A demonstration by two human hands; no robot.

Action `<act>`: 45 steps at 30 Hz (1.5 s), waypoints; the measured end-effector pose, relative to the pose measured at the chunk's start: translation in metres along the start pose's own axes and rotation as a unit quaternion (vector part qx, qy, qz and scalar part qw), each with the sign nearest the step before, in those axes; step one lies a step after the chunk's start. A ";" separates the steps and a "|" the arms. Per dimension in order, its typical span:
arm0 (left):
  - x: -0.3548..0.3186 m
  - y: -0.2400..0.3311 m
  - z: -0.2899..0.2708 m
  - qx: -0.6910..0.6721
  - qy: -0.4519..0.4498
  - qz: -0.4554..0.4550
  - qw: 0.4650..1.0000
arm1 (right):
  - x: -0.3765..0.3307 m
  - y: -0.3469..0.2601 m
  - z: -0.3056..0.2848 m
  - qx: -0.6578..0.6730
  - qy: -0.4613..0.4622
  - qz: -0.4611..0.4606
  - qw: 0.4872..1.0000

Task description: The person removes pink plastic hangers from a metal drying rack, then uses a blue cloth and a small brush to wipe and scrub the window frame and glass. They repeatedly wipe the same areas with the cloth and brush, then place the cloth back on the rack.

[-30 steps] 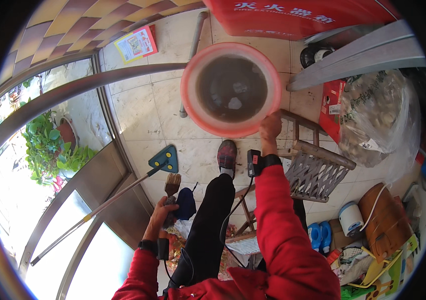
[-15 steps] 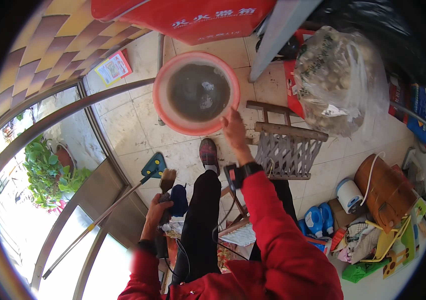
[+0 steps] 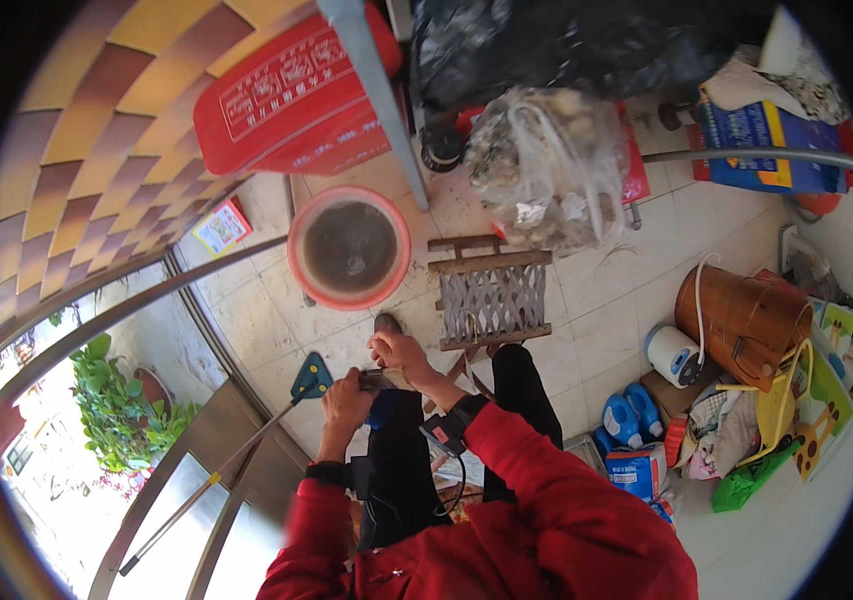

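Observation:
My left hand [image 3: 346,397] and my right hand [image 3: 401,355] meet in front of my knees, both closed around a small blue and brown object [image 3: 382,392] whose kind I cannot make out. A round red basin [image 3: 295,255] of murky water stands on the tiled floor just beyond my hands, and neither hand touches it. A mop with a green triangular head [image 3: 311,378] lies close to my left hand, its long handle running toward the lower left.
A small wooden stool with a woven seat [image 3: 491,297] stands right of the basin. Behind it are a bulging clear plastic bag [image 3: 546,170] and a red board [image 3: 286,100]. A brown wooden bucket [image 3: 741,320], blue bottles [image 3: 631,420] and bags crowd the right. Glass doors are on the left.
My right hand has let go of the basin's rim and come back to join my left hand on the small object. The basin now sits on the floor.

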State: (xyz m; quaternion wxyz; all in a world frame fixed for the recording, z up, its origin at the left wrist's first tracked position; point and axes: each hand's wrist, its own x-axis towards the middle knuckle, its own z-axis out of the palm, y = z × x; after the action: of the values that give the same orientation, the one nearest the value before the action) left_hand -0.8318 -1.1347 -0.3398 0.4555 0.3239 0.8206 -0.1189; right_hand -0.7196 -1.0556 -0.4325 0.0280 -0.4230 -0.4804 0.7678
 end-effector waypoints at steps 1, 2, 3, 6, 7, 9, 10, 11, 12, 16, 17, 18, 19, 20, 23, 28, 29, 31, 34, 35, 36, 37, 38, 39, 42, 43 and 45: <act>-0.003 0.004 -0.004 0.019 0.004 -0.010 1.000 | -0.004 -0.007 -0.005 -0.043 0.020 -0.044 0.998; -0.006 0.009 -0.008 0.043 0.006 -0.023 0.999 | -0.008 -0.016 -0.010 -0.089 0.035 -0.065 0.993; -0.013 0.012 -0.012 0.071 0.006 -0.043 0.997 | -0.012 -0.026 -0.014 -0.149 0.047 -0.049 0.987; -0.028 0.025 -0.028 0.082 0.029 0.001 0.996 | -0.032 -0.058 -0.020 -0.086 0.079 -0.036 0.993; -0.033 0.029 -0.038 0.084 0.039 0.006 0.996 | -0.032 -0.072 -0.019 -0.049 0.096 -0.012 0.994; -0.045 0.035 -0.053 0.066 0.024 0.016 0.997 | -0.041 -0.092 -0.026 0.031 0.117 -0.006 0.993; -0.065 0.035 -0.051 0.061 -0.008 0.011 0.998 | -0.058 -0.095 -0.026 0.011 0.125 -0.030 0.992; -0.054 0.040 -0.067 0.066 -0.005 0.015 0.998 | -0.048 -0.105 -0.028 -0.008 0.133 -0.070 0.989; -0.059 0.044 -0.077 0.042 0.030 0.042 0.998 | -0.046 -0.112 -0.032 0.041 0.148 -0.095 0.984; -0.062 0.052 -0.094 -0.016 -0.010 0.033 0.999 | -0.033 -0.119 -0.040 0.089 0.210 -0.116 0.967; -0.060 0.054 -0.094 -0.034 -0.011 0.032 0.999 | -0.031 -0.117 -0.044 0.112 0.219 -0.113 0.963; -0.060 0.055 -0.094 -0.041 -0.016 0.029 0.999 | -0.029 -0.118 -0.046 0.112 0.206 -0.127 0.964; -0.059 0.056 -0.093 -0.043 -0.020 0.029 0.998 | -0.030 -0.118 -0.049 0.119 0.201 -0.134 0.963; -0.059 0.057 -0.091 -0.033 -0.024 0.024 0.999 | -0.033 -0.119 -0.050 0.126 0.194 -0.139 0.963; -0.057 0.058 -0.086 -0.018 -0.031 0.031 0.999 | -0.047 -0.129 -0.050 0.152 0.221 -0.120 0.956; -0.062 0.073 -0.087 0.021 -0.045 0.057 0.997 | -0.081 -0.156 -0.044 0.058 0.181 -0.176 0.966; -0.065 0.078 -0.091 0.042 -0.035 0.069 0.996 | -0.085 -0.163 -0.045 0.046 0.157 -0.184 0.969; -0.079 0.088 -0.101 0.103 -0.021 0.087 0.991 | -0.092 -0.175 -0.051 0.001 0.135 -0.160 0.978; -0.104 0.103 -0.119 0.115 -0.013 0.124 0.985 | -0.104 -0.192 -0.065 -0.045 0.063 -0.099 0.992; -0.111 0.107 -0.125 0.107 -0.014 0.136 0.985 | -0.108 -0.197 -0.070 -0.025 0.051 -0.082 0.995; -0.117 0.109 -0.128 0.098 -0.019 0.148 0.984 | -0.112 -0.203 -0.074 -0.005 0.038 -0.063 0.997; -0.122 0.108 -0.131 0.088 -0.025 0.159 0.983 | -0.117 -0.207 -0.079 0.019 0.014 -0.044 0.999; -0.125 0.106 -0.132 0.080 -0.023 0.175 0.981 | -0.120 -0.211 -0.083 0.056 -0.004 -0.019 0.998; -0.127 0.102 -0.131 0.038 -0.046 0.175 0.983 | -0.125 -0.213 -0.085 0.080 0.014 -0.040 0.996; -0.121 0.090 -0.127 -0.101 -0.062 0.189 0.975 | -0.138 -0.213 -0.087 0.141 0.037 -0.148 0.978; -0.119 0.087 -0.125 -0.157 -0.056 0.191 0.967 | -0.142 -0.211 -0.085 0.149 0.017 -0.136 0.979; -0.116 0.088 -0.124 -0.200 -0.025 0.209 0.957 | -0.148 -0.207 -0.077 0.140 0.055 -0.133 0.980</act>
State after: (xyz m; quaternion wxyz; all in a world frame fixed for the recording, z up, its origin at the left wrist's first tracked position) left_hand -0.8156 -1.0561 -0.1659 0.5458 0.3878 0.7300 0.1373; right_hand -0.6478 -0.9557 -0.1963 0.2147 -0.3887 -0.4180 0.7925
